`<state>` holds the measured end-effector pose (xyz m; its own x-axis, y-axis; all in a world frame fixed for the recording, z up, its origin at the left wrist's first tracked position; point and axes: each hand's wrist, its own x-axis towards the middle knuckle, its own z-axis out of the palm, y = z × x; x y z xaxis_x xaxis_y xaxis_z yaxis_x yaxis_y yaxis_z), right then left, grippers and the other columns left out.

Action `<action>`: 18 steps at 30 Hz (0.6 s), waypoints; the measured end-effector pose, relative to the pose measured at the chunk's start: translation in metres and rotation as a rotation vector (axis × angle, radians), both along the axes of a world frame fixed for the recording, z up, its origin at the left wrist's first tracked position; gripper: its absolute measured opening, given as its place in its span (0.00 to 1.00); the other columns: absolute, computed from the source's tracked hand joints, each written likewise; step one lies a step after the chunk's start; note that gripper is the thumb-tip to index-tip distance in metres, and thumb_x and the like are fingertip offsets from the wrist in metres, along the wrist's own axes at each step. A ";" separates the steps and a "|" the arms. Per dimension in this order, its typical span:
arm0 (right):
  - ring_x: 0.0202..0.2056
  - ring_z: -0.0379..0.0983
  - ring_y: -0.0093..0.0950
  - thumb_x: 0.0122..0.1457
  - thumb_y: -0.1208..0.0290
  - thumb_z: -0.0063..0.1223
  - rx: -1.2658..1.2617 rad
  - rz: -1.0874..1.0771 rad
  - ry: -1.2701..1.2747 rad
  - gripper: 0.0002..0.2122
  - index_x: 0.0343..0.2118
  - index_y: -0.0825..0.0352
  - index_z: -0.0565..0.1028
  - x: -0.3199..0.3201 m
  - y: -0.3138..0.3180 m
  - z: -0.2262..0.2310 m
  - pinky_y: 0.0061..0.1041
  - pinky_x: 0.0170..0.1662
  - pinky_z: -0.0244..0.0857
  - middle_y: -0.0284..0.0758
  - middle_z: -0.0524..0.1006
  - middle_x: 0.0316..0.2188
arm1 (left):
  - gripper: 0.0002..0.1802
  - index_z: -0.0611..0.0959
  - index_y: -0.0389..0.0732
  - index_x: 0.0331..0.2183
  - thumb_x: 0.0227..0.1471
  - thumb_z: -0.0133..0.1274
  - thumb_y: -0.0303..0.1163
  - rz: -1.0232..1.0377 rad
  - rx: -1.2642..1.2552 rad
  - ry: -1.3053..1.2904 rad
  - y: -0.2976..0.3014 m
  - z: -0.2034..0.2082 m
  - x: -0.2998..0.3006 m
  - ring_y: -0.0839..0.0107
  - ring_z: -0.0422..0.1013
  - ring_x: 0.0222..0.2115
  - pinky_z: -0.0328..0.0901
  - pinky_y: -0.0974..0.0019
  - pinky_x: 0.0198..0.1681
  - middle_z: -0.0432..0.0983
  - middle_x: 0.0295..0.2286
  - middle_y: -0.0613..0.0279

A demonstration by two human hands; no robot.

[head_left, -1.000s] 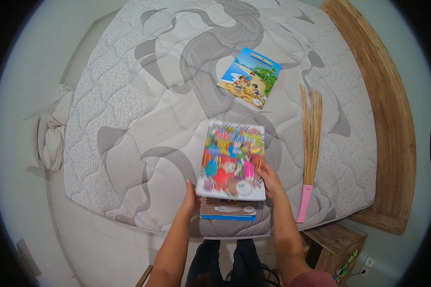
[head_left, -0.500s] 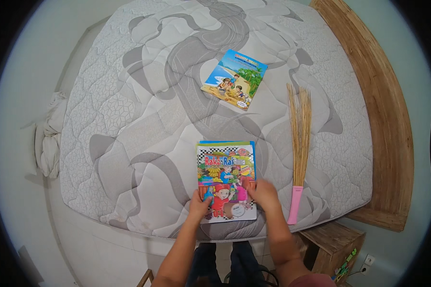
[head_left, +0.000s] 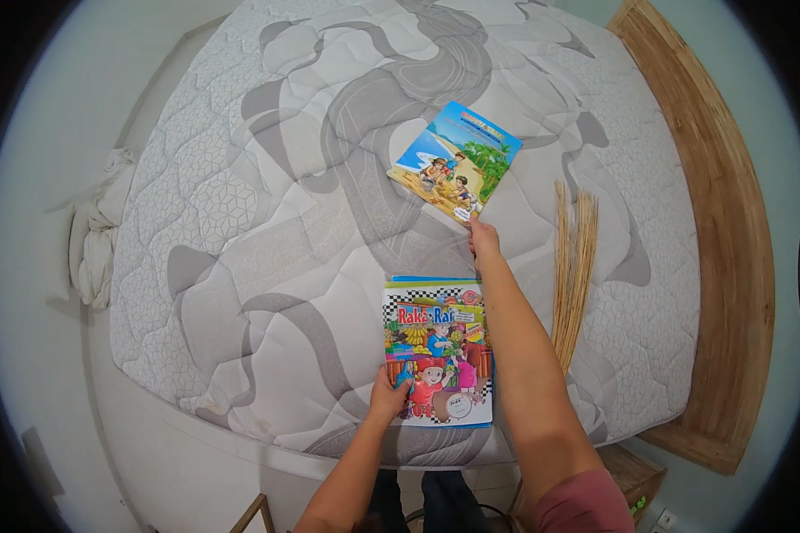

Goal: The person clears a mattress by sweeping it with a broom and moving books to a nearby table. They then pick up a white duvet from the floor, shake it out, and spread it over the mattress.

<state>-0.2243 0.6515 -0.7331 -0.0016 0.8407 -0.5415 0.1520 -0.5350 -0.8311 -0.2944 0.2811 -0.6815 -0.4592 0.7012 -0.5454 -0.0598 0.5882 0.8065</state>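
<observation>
A beach-scene book [head_left: 458, 169] lies aslant on the mattress [head_left: 267, 200], farther from the person than the stack of books [head_left: 437, 333] at its near edge. The right hand [head_left: 484, 242] reaches far across to the beach-scene book's near corner, touching it; I cannot tell whether the fingers have closed there. The left hand [head_left: 388, 396], well apart from the right, is clamped on the stack's left edge, thumb over the top cover, a busy market picture with a checkered border; blue and green edges peek out at its far side. Right of both, a bundle of thin tan sticks [head_left: 574, 275] rests on the mattress, its near end hidden by the right forearm. Beyond, along the right side, runs a wooden board [head_left: 724, 240]. On the far left a pale cloth heap [head_left: 96, 244] sits by the wall.
</observation>
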 end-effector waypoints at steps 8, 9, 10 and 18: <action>0.25 0.68 0.23 0.52 0.67 0.49 -0.134 0.011 0.150 0.09 0.32 0.66 0.69 0.002 -0.007 0.026 0.17 0.25 0.62 0.34 0.72 0.26 | 0.25 0.67 0.38 0.44 0.43 0.57 0.26 -0.010 -0.040 -0.034 -0.004 -0.005 -0.005 0.71 0.68 0.37 0.64 0.67 0.40 0.71 0.37 0.60; 0.29 0.70 0.25 0.52 0.69 0.48 -0.150 -0.004 0.227 0.08 0.33 0.67 0.69 0.011 -0.010 0.032 0.19 0.28 0.65 0.37 0.73 0.29 | 0.25 0.67 0.39 0.44 0.43 0.57 0.26 -0.013 -0.028 -0.035 -0.004 -0.007 -0.005 0.71 0.68 0.37 0.65 0.67 0.39 0.71 0.37 0.60; 0.29 0.70 0.26 0.51 0.71 0.46 -0.170 -0.032 0.357 0.08 0.34 0.67 0.69 0.021 -0.014 0.038 0.20 0.29 0.66 0.37 0.72 0.29 | 0.24 0.68 0.39 0.43 0.42 0.57 0.27 0.022 -0.017 -0.069 -0.004 -0.010 -0.003 0.71 0.69 0.36 0.65 0.66 0.38 0.72 0.36 0.59; 0.28 0.69 0.24 0.53 0.77 0.37 -0.084 0.075 0.339 0.20 0.51 0.62 0.59 0.101 -0.106 0.116 0.21 0.27 0.67 0.35 0.72 0.31 | 0.25 0.68 0.40 0.43 0.42 0.57 0.28 0.028 -0.001 -0.073 -0.003 -0.003 0.000 0.72 0.70 0.30 0.67 0.68 0.26 0.72 0.33 0.60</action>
<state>-0.1231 0.5452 -0.6174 -0.2532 0.7840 -0.5668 -0.0832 -0.6013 -0.7946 -0.2944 0.2786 -0.6850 -0.4378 0.6878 -0.5789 -0.1347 0.5865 0.7987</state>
